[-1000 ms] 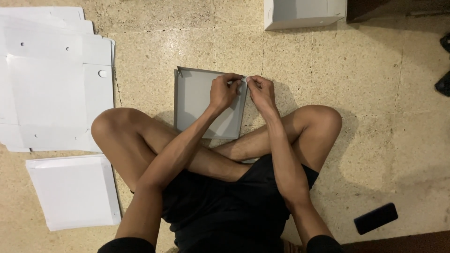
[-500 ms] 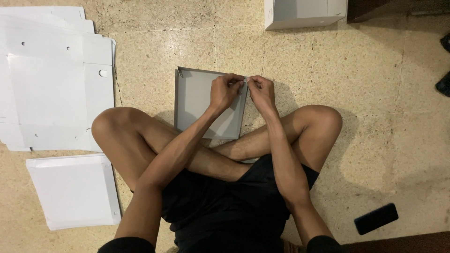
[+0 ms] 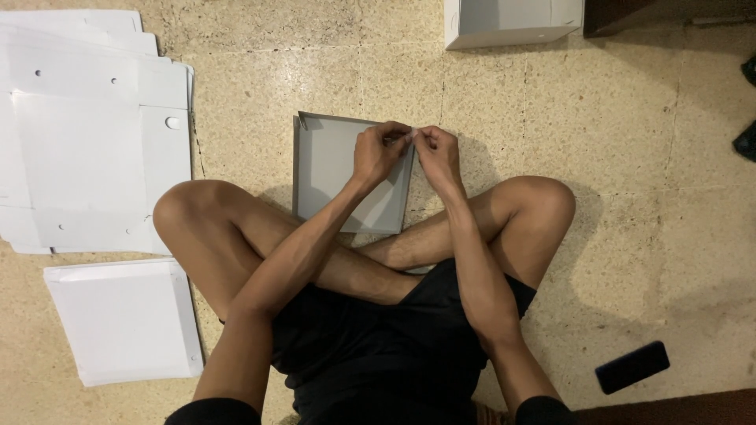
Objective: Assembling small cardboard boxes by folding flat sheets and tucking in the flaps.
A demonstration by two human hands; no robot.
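Nothing has shifted since the earlier frames: left hand (image 3: 376, 149) and right hand (image 3: 435, 151) remain pinched on the top right corner of the grey cardboard tray (image 3: 335, 169), flat on the floor (image 3: 630, 197) before crossed legs, so the fold is unfinished

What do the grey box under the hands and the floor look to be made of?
Grey box: likely thin cardboard, matte; its upright walls look sheet-thin with sharp folded corners. Floor: seems speckled terrazzo or stone tile, dull, with joint lines showing.
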